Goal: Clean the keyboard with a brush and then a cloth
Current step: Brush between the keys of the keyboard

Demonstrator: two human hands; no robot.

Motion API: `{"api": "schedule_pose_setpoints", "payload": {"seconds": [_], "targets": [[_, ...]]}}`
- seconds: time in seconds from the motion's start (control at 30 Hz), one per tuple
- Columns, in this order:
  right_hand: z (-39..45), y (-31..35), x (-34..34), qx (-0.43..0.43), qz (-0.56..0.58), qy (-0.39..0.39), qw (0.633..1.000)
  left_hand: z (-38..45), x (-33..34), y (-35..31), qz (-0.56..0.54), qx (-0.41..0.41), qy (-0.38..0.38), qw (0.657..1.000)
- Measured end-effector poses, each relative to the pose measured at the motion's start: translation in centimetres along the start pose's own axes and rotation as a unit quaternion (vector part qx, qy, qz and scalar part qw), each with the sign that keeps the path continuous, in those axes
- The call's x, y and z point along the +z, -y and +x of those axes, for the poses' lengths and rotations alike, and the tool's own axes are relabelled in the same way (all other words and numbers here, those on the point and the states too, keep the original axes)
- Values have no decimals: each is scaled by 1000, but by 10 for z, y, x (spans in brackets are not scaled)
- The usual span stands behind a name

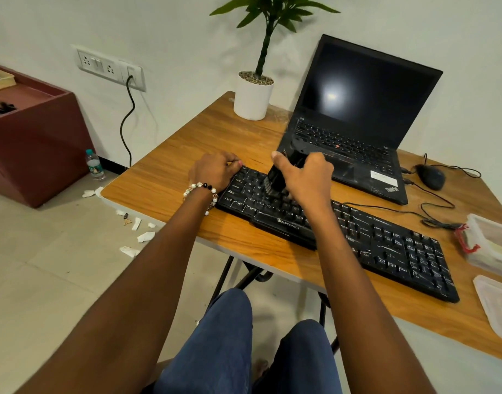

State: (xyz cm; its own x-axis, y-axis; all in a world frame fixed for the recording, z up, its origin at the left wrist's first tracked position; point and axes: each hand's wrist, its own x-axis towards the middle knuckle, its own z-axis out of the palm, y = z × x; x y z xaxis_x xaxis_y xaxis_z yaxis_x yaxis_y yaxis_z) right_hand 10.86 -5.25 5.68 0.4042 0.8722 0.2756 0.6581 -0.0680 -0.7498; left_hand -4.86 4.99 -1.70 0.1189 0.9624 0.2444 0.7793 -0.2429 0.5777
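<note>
Keyboard point(357, 231): black, streaked with white dust, lying at an angle across the wooden table point(164, 177), with its left end nearer the wall side and its right end toward the table's near edge. A cable runs from its rear edge toward the right.

Left hand point(213, 172): placed at the keyboard's upper left corner. Fingers are curled over that corner and hold it. A beaded bracelet point(200, 189) sits on the wrist.

Right hand point(306, 177): fingers and thumb wrapped around a black brush point(278, 177). The brush stands nearly upright, tilted slightly, with its lower end on the keys of the keyboard's left section. Motion blur hides the bristles; their exact contact with the keys cannot be confirmed.

Laptop point(357, 115): open, screen dark, positioned just behind the keyboard. A mouse point(430, 176) lies to its right, with cables trailing across the table.

Plant point(254, 92): in a white pot, at the far corner of the table, beside the laptop.

Container point(491, 243): clear plastic with a red clip, at the right edge of the table. Its lid point(497, 305) lies separately, nearer the front.

Floor: paper scraps point(136, 234) are scattered left of the table. A bottle point(95, 164) stands by the wall near a red cabinet point(36, 137).

Cloth: cannot be identified in this view.
</note>
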Motion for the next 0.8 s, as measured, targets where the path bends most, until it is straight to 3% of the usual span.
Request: {"api": "schedule_pose_setpoints", "payload": {"seconds": [0.17, 0.3, 0.37, 0.43, 0.57, 0.7, 0.8], "targets": [[-16, 0, 15, -71, -56, -15, 996, 1, 1, 2, -2, 12, -3, 1000], [-13, 5, 10, -34, -96, 31, 994, 1, 1, 1, -7, 16, 1, 1000], [-3, 6, 5, 13, -52, 59, 997, 2, 2, 2, -7, 15, 2, 1000], [3, 5, 2, 30, -7, 35, 999, 2, 2, 3, -7, 12, 1, 1000], [-3, 3, 8, -7, -14, -19, 1000, 1, 1, 2, -4, 7, -2, 1000], [-15, 3, 13, -79, -61, -15, 995, 1, 1, 2, -4, 13, -1, 1000], [-15, 5, 12, -52, -85, 27, 995, 1, 1, 3, -5, 15, 1, 1000]]}}
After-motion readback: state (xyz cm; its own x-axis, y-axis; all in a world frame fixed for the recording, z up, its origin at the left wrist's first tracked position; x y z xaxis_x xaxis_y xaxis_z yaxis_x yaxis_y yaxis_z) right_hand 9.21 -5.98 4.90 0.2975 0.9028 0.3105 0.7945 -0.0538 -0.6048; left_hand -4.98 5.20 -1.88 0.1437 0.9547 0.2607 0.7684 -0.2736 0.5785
